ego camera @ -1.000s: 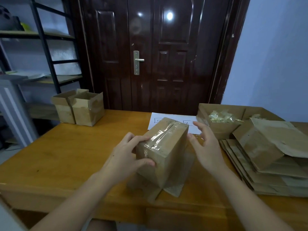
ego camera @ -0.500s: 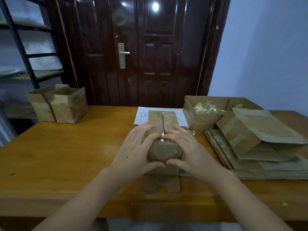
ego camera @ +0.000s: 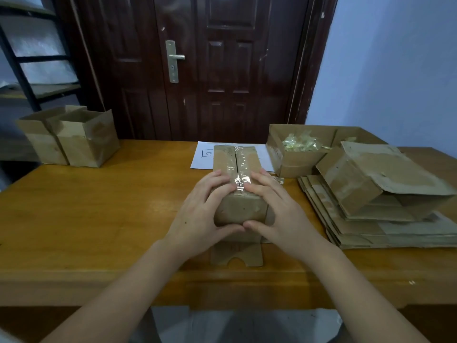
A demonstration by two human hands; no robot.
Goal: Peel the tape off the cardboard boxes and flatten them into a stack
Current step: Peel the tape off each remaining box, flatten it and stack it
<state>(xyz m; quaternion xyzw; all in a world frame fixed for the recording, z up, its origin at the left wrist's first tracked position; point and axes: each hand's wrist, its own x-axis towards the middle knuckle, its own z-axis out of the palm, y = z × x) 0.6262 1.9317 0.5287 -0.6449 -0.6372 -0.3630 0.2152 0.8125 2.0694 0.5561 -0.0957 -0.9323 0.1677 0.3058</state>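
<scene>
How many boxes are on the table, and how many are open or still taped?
Taped shut, held by both hands: 1, the taped box
Open, at the left: 2, left pair
Open, with tape scraps: 2, scrap boxes
Half-folded on the flat stack: 1, folded box
Total: 6

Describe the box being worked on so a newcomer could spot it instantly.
On the wooden table, in front of the dark door, the taped box stands at centre, gripped by the left hand and right hand. Unlike its neighbours, clear tape seals its top.
</scene>
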